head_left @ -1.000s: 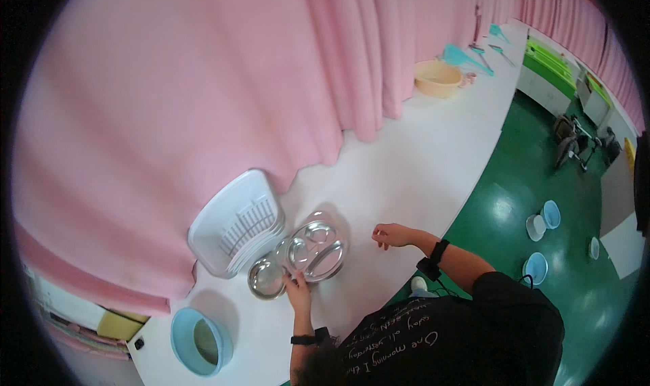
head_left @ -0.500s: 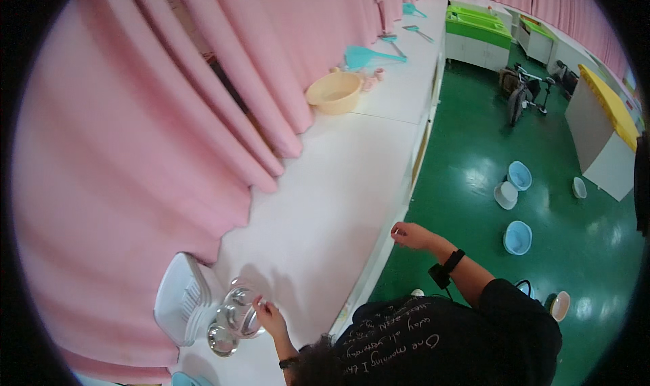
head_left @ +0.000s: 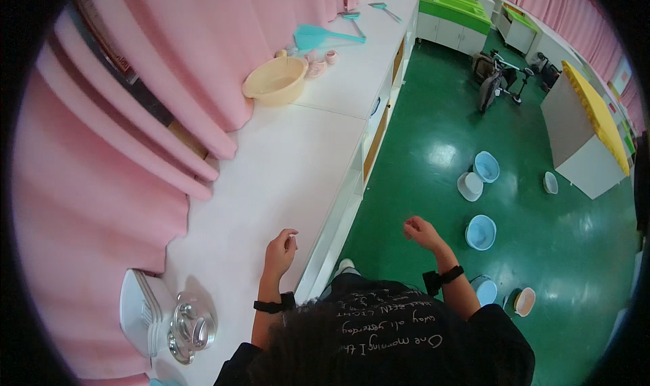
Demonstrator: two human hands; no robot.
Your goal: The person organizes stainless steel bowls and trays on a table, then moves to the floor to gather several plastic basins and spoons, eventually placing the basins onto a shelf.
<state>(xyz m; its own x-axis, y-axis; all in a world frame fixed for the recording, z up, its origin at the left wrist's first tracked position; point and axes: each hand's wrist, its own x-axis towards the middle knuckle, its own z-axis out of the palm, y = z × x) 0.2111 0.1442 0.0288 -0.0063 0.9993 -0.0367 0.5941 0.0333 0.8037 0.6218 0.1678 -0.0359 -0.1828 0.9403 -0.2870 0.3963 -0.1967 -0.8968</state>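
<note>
Left hand (head_left: 280,251) hovered over white counter (head_left: 298,163), fingers loosely curled, empty. Right hand (head_left: 421,232) likewise, over green floor (head_left: 433,142). Steel trays (head_left: 189,326) at 7 o'clock, seemingly set down; next reach needs fresh target.

Single head-worn fisheye view, looking steeply down past the wearer's torso along the white counter (head_left: 284,176) and green floor (head_left: 433,135).

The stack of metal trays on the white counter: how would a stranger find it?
Follow the white counter along the pink curtain to its near end, behind the left hand. The shiny steel trays lie beside a white basket, the only metal there.
</note>
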